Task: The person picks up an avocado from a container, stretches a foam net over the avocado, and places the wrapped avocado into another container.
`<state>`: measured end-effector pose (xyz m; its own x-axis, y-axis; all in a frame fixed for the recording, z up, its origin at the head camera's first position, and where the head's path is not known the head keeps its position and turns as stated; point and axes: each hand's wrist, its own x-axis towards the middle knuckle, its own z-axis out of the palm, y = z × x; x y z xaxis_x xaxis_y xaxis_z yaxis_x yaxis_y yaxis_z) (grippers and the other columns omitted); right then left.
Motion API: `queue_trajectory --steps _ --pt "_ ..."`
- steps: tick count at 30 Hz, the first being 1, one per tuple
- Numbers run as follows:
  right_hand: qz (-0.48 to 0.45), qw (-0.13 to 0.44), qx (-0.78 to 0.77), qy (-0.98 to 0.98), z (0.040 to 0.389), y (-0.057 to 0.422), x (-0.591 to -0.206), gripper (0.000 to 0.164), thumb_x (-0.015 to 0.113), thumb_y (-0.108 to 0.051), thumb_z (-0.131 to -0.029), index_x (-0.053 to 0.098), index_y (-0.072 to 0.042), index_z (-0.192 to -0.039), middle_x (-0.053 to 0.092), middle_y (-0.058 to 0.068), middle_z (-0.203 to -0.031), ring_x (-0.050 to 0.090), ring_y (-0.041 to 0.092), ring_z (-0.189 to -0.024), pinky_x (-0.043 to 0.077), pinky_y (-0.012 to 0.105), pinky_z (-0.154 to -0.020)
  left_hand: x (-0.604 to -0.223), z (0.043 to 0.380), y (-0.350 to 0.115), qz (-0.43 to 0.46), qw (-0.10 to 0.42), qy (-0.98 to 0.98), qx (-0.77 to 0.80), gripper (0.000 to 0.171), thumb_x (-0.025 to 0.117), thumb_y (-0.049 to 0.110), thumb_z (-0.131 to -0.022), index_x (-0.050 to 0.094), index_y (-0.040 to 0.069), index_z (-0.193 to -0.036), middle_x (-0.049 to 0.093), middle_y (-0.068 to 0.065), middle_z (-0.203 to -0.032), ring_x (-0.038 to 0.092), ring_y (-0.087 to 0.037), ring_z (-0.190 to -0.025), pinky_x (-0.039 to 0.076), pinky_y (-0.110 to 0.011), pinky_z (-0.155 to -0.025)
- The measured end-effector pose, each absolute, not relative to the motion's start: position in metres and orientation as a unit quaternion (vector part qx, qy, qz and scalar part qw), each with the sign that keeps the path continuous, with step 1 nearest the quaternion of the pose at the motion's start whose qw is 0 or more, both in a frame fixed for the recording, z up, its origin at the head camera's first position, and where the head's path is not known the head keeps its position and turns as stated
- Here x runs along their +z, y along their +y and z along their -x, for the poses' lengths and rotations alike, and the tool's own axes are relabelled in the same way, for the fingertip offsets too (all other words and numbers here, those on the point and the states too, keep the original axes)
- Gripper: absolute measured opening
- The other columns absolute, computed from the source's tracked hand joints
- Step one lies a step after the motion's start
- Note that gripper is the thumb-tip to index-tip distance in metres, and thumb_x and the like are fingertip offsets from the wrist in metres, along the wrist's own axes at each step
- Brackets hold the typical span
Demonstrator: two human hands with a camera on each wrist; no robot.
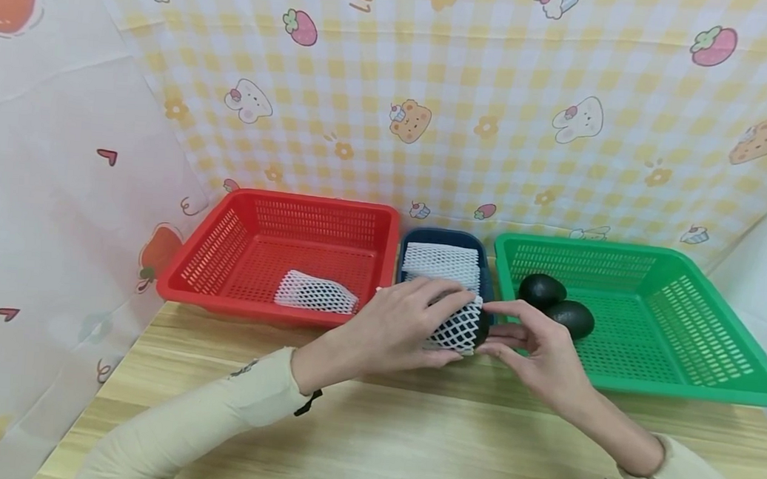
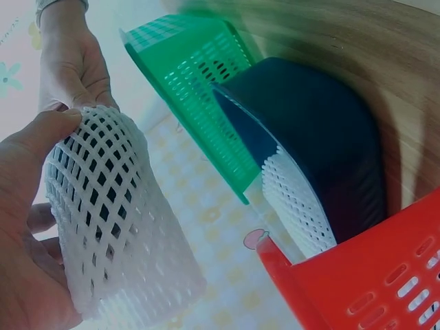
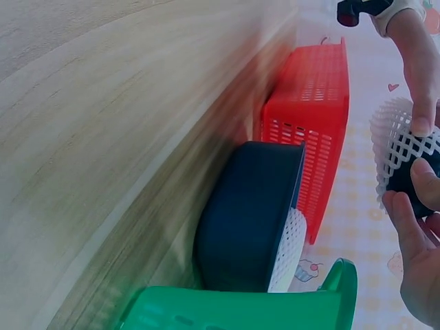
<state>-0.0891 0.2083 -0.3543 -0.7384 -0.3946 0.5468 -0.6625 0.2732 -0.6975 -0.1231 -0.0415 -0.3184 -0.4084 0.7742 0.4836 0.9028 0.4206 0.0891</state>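
Note:
A white foam net sleeve (image 1: 456, 330) stretches over a dark avocado (image 3: 401, 183), whose bare end shows on the right side. My left hand (image 1: 396, 326) grips the sleeve with the avocado inside, thumb below and fingers over the top in the head view. At the bare end, my right hand (image 1: 542, 354) pinches the avocado between thumb and fingers. In the left wrist view the loose part of the net sleeve (image 2: 148, 261) extends away from the avocado. Both hands hold it above the front of a dark blue bin (image 1: 447, 236), which contains more white net sleeves (image 1: 442, 262).
On the left stands a red basket (image 1: 272, 310) with one netted item (image 1: 316, 292) in it. A green basket (image 1: 680, 390) at the right holds two dark avocados (image 1: 573, 319). All stand on a wooden table (image 1: 409, 442) before a patterned cloth (image 1: 369, 68).

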Motion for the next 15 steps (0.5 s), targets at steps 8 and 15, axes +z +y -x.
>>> queue_trajectory --steps 8,15 --pt "-0.332 0.182 0.480 -0.792 0.088 0.202 -0.352 0.058 0.081 0.022 -0.068 0.069 0.002 -0.121 0.073 0.011 -0.109 0.074 0.017 -0.087 0.058 0.027 -0.069 -0.317 0.123 -0.042 0.510 0.190 -0.821 -0.170 0.072 0.084 0.044 -0.081 0.059 0.009 -0.139 0.059 -0.011 -0.134 0.058 -0.023 -0.118 0.051 -0.035 -0.096" --pt "-0.330 0.217 0.463 -0.794 0.088 0.196 -0.351 0.059 0.084 0.022 -0.065 0.071 0.003 -0.119 0.073 0.014 -0.108 0.073 0.018 -0.087 0.057 0.023 -0.068 -0.317 0.123 -0.042 0.510 0.193 -0.819 -0.178 0.070 0.085 0.042 -0.081 0.060 0.009 -0.138 0.059 -0.010 -0.134 0.058 -0.023 -0.117 0.053 -0.034 -0.093"
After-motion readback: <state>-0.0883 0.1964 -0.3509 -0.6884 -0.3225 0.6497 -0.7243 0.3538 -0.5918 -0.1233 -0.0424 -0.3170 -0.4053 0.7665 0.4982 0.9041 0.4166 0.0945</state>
